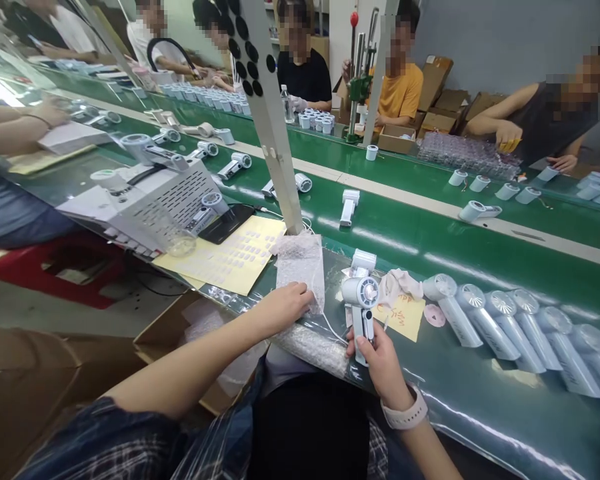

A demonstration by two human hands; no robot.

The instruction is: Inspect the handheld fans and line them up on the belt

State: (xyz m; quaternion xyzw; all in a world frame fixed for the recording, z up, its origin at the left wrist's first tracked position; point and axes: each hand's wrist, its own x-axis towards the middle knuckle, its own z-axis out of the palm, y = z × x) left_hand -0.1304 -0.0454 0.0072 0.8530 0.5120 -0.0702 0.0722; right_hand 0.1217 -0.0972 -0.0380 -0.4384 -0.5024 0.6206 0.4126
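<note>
A pale handheld fan [361,293] stands nearly upright in my right hand [380,357], whose fingers wrap around its handle. The round fan head faces up and toward me. My left hand [295,303] lies at the lower edge of a bubble-wrap bag [300,263], fingers curled together; their tips are partly hidden, and I cannot make out what is in them. A white cable [333,327] runs between my hands. Just behind the held fan, another fan [363,260] lies on the bench. Below my hands, a roll of bubble wrap [313,350] lies along the bench edge.
A row of wrapped fans [505,327] leans along the right. Left are a yellow sticker sheet [240,257] and a white perforated metal box [165,183]. A metal post [275,147] rises ahead. Fans lie on the green conveyor [405,213]; several people work beyond it.
</note>
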